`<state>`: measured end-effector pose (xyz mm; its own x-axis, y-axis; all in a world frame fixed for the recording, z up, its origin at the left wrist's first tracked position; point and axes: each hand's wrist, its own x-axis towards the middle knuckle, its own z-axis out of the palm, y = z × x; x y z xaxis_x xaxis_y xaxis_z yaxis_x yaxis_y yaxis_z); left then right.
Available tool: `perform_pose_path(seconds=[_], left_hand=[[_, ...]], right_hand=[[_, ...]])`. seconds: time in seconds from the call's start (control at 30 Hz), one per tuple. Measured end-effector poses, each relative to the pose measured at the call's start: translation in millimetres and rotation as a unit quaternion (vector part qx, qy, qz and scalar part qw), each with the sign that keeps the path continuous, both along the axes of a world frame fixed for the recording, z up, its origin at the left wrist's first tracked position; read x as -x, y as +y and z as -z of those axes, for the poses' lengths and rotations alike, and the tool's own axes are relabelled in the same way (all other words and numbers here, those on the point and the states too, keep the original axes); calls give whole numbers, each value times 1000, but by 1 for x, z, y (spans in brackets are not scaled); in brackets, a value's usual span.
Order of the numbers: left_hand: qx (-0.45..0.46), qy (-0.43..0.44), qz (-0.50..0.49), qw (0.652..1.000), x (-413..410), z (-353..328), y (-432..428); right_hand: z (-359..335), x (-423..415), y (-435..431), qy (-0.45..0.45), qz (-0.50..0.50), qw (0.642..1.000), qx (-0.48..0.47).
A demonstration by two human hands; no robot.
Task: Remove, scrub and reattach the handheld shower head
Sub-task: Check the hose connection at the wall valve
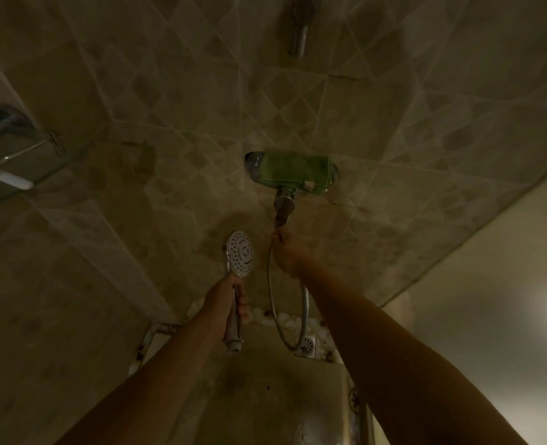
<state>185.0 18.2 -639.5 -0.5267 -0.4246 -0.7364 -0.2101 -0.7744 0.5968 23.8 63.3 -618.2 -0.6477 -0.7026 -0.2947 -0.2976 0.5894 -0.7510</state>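
From the head camera, looking forward and down in dim, yellowish light, the left hand (230, 300) has its fingers wrapped fully around the chrome handle of the shower head (240, 256), holding it upright with the round spray face turned toward the camera; the threaded lower end of the handle sticks out below the fist with no hose on it. The right hand (286, 253) reaches further forward, its fingertips pinched together on the upper end of the hose (270, 284), just beneath the spout of the tap (283, 203). From that hand the hose hangs down in a long loop, swings near the floor and rises again behind the right forearm. A green cloth (298, 171) lies draped over the body of the tap, covering most of it, with one chrome end left bare at the left. No bucket, basin or other container shows in the frame. The wall (169, 107) is covered in beige tiles, some laid in a diamond pattern with pale grout lines, and it meets a second tiled wall at a corner on the left. High on the wall, above the tap, sits a chrome bracket (299, 30), blurred and cut by the top edge. At the far left is a glass shelf (12, 165) with a dark thing on it, too blurred to tell what it is. Low down, a square drain (307, 346) is set in the floor (265, 380) beside a strip of pale pebbles, and the floor looks stained.
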Motion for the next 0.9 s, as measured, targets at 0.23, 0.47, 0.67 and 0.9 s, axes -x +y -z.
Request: perform_pose_path(seconds=[0.23,0.47,0.67,0.9], left_hand=[[-32,16,8,999,11,3,-10],[-44,55,11,997,1,6,-16],[-10,27,-6,1000,-14,-12,-11],[68,-31,-14,997,-39,-69,4]], right_hand=[[17,10,-17,56,-7,998,-38],[19,6,-13,19,21,999,18],[5,-25,14,-11,23,1000,19],[-34,-84,58,-119,22,992,41]])
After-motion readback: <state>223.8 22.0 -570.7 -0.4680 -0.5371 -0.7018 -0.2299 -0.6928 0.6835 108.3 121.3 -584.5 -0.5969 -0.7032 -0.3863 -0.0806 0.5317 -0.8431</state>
